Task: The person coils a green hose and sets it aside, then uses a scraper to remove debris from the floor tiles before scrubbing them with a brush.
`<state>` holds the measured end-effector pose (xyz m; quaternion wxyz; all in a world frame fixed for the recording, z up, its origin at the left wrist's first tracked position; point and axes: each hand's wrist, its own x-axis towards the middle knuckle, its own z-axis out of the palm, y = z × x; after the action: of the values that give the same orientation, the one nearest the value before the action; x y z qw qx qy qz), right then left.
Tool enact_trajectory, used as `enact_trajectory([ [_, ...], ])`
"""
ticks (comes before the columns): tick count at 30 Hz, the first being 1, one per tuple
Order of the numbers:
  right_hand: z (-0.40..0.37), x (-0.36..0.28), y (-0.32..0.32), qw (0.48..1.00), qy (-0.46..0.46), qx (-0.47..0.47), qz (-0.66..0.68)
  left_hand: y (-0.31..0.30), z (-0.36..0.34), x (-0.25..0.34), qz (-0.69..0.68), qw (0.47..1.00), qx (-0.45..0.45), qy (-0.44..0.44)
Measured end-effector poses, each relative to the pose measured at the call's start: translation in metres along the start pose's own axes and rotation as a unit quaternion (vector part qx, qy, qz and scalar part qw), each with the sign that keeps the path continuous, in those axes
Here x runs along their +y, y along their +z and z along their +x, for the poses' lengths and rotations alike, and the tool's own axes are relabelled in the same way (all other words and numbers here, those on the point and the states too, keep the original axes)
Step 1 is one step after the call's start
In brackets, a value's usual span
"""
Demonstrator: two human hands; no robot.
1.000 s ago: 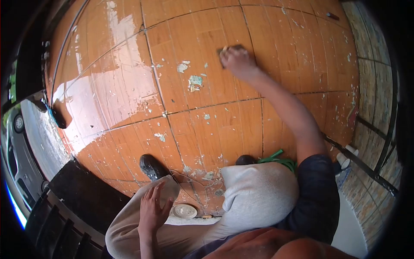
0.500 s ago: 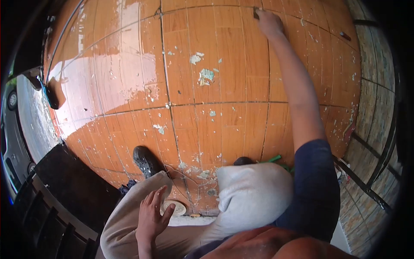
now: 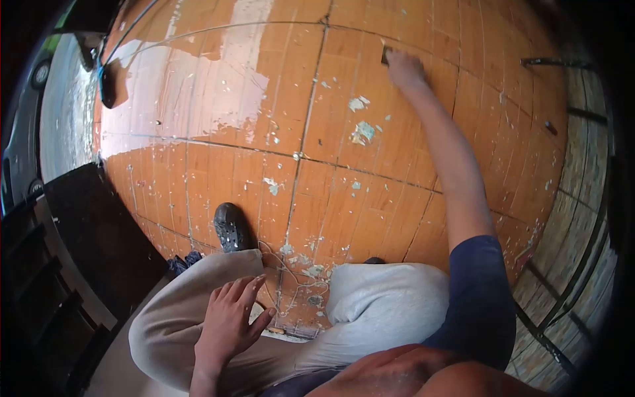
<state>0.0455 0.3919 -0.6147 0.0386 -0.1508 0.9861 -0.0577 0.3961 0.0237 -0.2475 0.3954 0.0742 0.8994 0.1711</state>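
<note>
With my arm stretched far forward, my right hand (image 3: 405, 68) is closed on a small dark object (image 3: 385, 55) pressed against the orange wood-look tile floor (image 3: 370, 218). What the object is cannot be made out. Pale paint flakes (image 3: 363, 132) and small white specks lie scattered on the floor below that hand. My left hand (image 3: 231, 317) is over my left leg in grey trousers (image 3: 165, 317), fingers apart and holding nothing.
A black shoe (image 3: 231, 227) is in front of my left knee, near a thin pale cord (image 3: 291, 271). Black metal frames (image 3: 562, 304) stand at the right. A dark panel (image 3: 99, 238) is at the left, with a parked car (image 3: 25, 132) beyond.
The view has turned, so the floor appears rotated. My right hand has come slightly closer with the dark object still in it. My left hand stays over my leg.
</note>
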Motion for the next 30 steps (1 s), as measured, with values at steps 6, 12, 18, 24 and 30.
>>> enact_trajectory([
  [6, -0.082, -0.083, 0.012, 0.975, -0.184, -0.021, -0.124, -0.04, -0.012, 0.0, 0.014, 0.997, 0.071, 0.036],
  [12, 0.005, -0.049, -0.064, 0.983, 0.12, -0.141, -0.018, -0.066, -0.002, -0.005, 0.055, 0.979, 0.077, 0.183],
  [18, -0.042, -0.1, -0.052, 0.972, 0.176, -0.153, 0.027, -0.102, 0.025, -0.004, 0.111, 0.944, 0.102, 0.293],
  [24, -0.14, -0.08, -0.039, 0.905, 0.409, 0.041, 0.111, -0.127, 0.078, -0.018, 0.168, 0.932, 0.063, 0.314],
  [30, -0.228, -0.088, -0.047, 0.78, 0.614, -0.109, 0.047, -0.133, 0.108, -0.015, 0.188, 0.919, -0.031, 0.345],
])
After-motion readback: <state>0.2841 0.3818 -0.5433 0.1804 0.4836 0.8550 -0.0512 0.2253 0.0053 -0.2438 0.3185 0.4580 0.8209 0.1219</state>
